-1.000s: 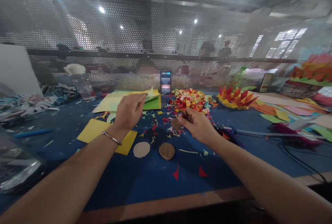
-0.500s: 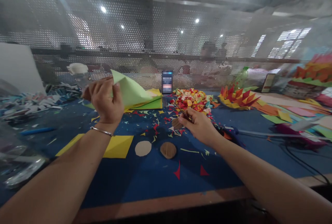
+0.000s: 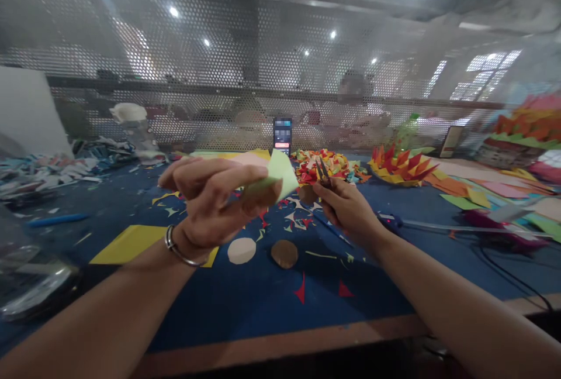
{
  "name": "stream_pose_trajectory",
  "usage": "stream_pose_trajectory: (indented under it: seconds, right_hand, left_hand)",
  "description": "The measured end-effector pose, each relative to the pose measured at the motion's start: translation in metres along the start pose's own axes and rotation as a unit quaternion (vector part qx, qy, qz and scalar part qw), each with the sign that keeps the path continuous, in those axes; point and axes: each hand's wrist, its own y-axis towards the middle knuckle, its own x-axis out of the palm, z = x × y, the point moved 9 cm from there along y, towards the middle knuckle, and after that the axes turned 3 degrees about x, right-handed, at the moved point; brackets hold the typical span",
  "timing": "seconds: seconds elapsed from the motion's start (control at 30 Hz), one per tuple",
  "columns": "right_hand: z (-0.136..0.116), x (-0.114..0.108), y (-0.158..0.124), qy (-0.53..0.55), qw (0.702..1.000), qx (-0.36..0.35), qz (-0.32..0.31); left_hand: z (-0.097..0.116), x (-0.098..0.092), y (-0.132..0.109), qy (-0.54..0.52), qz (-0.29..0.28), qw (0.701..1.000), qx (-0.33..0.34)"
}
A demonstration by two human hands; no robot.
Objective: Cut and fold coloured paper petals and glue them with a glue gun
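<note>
My left hand (image 3: pixel 210 200) is raised over the blue table (image 3: pixel 245 303) with its fingers closed on a light green sheet of paper (image 3: pixel 280 175), held folded toward the right. My right hand (image 3: pixel 346 209) is closed on a small pair of scissors (image 3: pixel 323 171), whose tips point up close to the green sheet's edge. A small brown disc (image 3: pixel 307 193) shows just below the scissors, by my right fingers. On the table under my hands lie a pale paper circle (image 3: pixel 241 250), a brown circle (image 3: pixel 284 253) and a yellow sheet (image 3: pixel 131 244).
A heap of coloured paper scraps (image 3: pixel 326 165) and a phone (image 3: pixel 282 135) stand at the back centre. Folded orange and red paper shapes (image 3: pixel 401 165) and loose sheets lie right. A glue gun (image 3: pixel 504 227) with cable lies far right. Paper clutter (image 3: pixel 48 171) fills the left. People sit beyond the mesh screen.
My left hand lifted the green sheet off the stack, swung it left and up, then brought it in front of me. My right hand rose with the scissors toward the sheet.
</note>
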Motion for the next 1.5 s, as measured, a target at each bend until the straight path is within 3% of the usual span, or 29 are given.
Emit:
stream_pose_trajectory:
  seconds: [0.07, 0.13, 0.2, 0.3, 0.4, 0.57, 0.77, 1.07, 1.5]
  right_hand:
    - [0.001, 0.000, 0.001, 0.011, 1.000, 0.006, -0.001]
    - [0.002, 0.001, 0.001, 0.028, 1.000, 0.003, -0.005]
    - [0.003, 0.002, 0.001, 0.031, 0.999, 0.002, -0.008]
    - [0.004, 0.002, 0.000, 0.045, 0.999, 0.012, -0.004]
    - [0.001, -0.003, 0.000, 0.074, 0.997, 0.005, 0.016]
    - [-0.004, -0.018, -0.002, 0.115, 0.990, 0.000, 0.083]
    - [-0.011, -0.022, -0.005, 0.176, 0.980, -0.002, 0.094]
    - [0.006, -0.003, -0.006, 0.093, 0.991, 0.093, 0.016]
    - [0.008, 0.000, -0.008, -0.010, 0.997, 0.076, 0.007]
  left_hand:
    - [0.005, -0.007, 0.003, -0.018, 0.016, 1.000, 0.008]
    - [0.000, -0.016, 0.007, -0.021, 0.042, 0.998, -0.031]
    - [0.004, -0.016, 0.011, -0.036, 0.031, 0.999, -0.016]
    - [0.028, -0.005, 0.012, -0.078, -0.031, 0.993, 0.081]
    - [0.044, 0.011, 0.006, -0.097, -0.083, 0.983, 0.135]
    - [0.044, 0.060, -0.017, -0.071, -0.274, 0.949, 0.140]
    - [0.042, 0.081, -0.032, -0.048, -0.352, 0.922, 0.153]
    - [0.055, 0.084, -0.035, -0.051, -0.368, 0.911, 0.179]
    - [0.057, 0.089, -0.041, -0.061, -0.378, 0.905, 0.183]
